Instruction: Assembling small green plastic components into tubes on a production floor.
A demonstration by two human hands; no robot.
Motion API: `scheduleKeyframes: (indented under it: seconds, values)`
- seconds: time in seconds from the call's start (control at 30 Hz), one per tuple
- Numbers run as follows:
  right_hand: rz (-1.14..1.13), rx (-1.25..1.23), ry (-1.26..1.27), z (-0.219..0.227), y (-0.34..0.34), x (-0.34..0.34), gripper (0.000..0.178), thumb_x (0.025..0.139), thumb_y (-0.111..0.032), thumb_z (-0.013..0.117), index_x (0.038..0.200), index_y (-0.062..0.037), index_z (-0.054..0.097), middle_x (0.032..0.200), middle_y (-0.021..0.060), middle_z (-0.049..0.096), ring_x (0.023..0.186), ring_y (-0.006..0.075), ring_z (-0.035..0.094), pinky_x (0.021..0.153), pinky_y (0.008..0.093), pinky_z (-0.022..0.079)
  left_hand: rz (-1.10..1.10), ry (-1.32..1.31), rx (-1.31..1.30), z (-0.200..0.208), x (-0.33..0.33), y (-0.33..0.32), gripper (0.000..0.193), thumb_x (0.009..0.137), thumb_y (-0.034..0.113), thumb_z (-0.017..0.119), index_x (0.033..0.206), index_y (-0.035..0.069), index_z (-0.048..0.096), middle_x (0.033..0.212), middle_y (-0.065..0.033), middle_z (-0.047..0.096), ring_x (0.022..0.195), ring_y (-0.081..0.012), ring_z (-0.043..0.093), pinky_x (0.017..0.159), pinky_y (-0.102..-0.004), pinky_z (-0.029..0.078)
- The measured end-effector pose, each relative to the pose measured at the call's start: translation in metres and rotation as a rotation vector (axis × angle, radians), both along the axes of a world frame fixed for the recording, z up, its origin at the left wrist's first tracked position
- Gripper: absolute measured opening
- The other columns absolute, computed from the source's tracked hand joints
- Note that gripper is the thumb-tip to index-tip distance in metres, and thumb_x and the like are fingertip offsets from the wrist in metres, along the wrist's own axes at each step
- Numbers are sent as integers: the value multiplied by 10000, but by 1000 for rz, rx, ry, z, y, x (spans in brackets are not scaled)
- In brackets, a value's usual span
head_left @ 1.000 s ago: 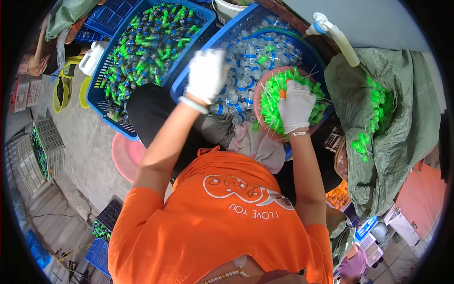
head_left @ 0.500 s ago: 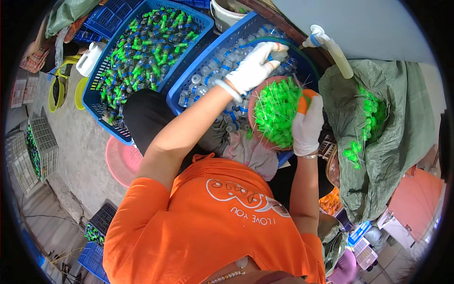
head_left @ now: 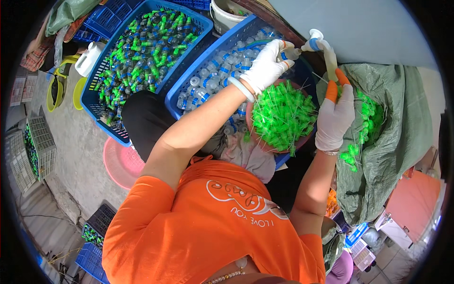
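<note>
My left hand [head_left: 269, 68], in a white glove with orange at a fingertip, pinches a small clear bottle [head_left: 292, 54]. The bottle is held close to a white pipe fitting [head_left: 313, 43] with a blue band; whether they touch I cannot tell. Gloved in white with orange fingertip covers, my right hand [head_left: 336, 113] grips a green cap [head_left: 339, 91] with a thin tube sticking out toward the bottle. Between my hands sits a pink bowl [head_left: 250, 117] heaped with green caps [head_left: 283, 113] on thin tubes. It rests at a blue basket [head_left: 171, 97] of clear bottles with blue bands [head_left: 203, 83].
Left of that basket stands another blue basket [head_left: 90, 105], full of green-capped bottles [head_left: 151, 54]. A green woven sack [head_left: 402, 132] with more green caps lies at the right. Pink basin [head_left: 118, 163], white jug [head_left: 90, 59] and yellow containers [head_left: 79, 93] are on the left floor.
My right hand has moved right and up from the bowl, carrying a green cap. My left hand has shifted slightly right, bringing the bottle near the pipe fitting.
</note>
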State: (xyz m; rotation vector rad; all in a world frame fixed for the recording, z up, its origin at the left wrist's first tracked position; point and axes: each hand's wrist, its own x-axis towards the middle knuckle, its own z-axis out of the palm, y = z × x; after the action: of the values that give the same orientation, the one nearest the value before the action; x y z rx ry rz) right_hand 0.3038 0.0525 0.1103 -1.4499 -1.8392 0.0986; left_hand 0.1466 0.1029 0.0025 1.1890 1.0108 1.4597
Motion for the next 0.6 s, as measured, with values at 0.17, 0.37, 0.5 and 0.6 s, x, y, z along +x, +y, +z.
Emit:
scheduleKeyframes:
  seconds: [0.17,0.37,0.5,0.6]
  values:
    - [-3,28,-28,-1,2,-1,239,932,-76,569,1162,-48,625,970,101,670,807,132,578,752,257,469,-5,-13,28,-4,0,1,373,840,-58,627,1188,-19,497,1100,-69,594,1021,-130,559,901,-267,455]
    - [4,11,-1,-6,2,-1,239,933,-73,565,1162,-40,624,964,104,670,810,138,579,754,258,468,-9,-11,-25,5,-1,-4,355,845,-50,629,1176,-20,506,1098,-67,596,1018,-126,562,884,-262,461]
    - [8,10,3,-5,2,-2,240,933,-72,564,1164,-34,621,971,104,668,816,137,580,758,260,469,-16,-28,28,-1,-2,-2,356,849,-49,626,1180,-18,499,1102,-66,594,1023,-129,562,885,-259,461]
    - [9,15,-5,-5,2,-1,243,933,-72,565,1167,-31,617,977,104,666,819,136,579,761,262,469,-16,-32,9,-4,0,-2,353,852,-49,621,1181,-15,499,1106,-66,591,1023,-129,562,888,-257,461]
